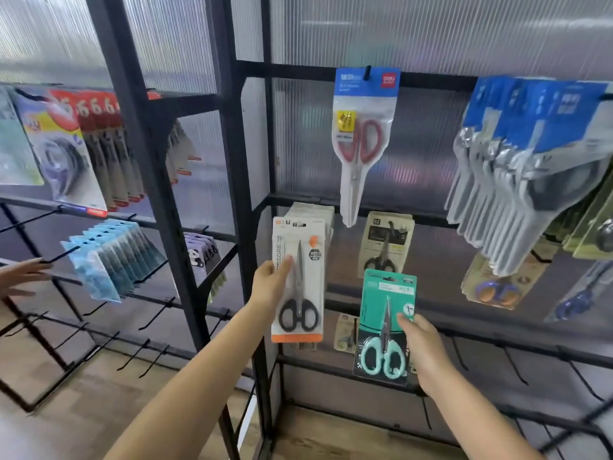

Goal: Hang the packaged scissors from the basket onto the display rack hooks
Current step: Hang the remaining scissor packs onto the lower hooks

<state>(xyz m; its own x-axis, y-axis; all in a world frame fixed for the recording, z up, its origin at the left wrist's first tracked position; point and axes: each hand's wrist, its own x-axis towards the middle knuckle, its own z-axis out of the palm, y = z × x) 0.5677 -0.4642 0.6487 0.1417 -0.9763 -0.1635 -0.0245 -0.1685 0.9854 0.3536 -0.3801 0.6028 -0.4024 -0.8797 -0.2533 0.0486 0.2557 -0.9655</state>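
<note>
At rack front, both arms outstretched: left hand (pixel 270 283) pinches white scissors pkg (pixel 297 280), apparently on hook; right hand (pixel 425 348) grips teal scissors pkg (pixel 384 327).

A shop, a stationery aisle: black wire display racks (pixel 238 167) with peg hooks (pixel 156 318), rows of carded scissors packs (pixel 517 167) and other packaged goods (pixel 112 257) hung for sale.

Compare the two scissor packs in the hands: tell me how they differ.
The white-and-orange card pack with black-handled scissors, in the left hand, is longer and held higher, before matching hung packs. The teal card pack with mint-handled scissors, in the right hand, is shorter and lower. Both stand upright, blades up, each pinched at one edge.
</note>
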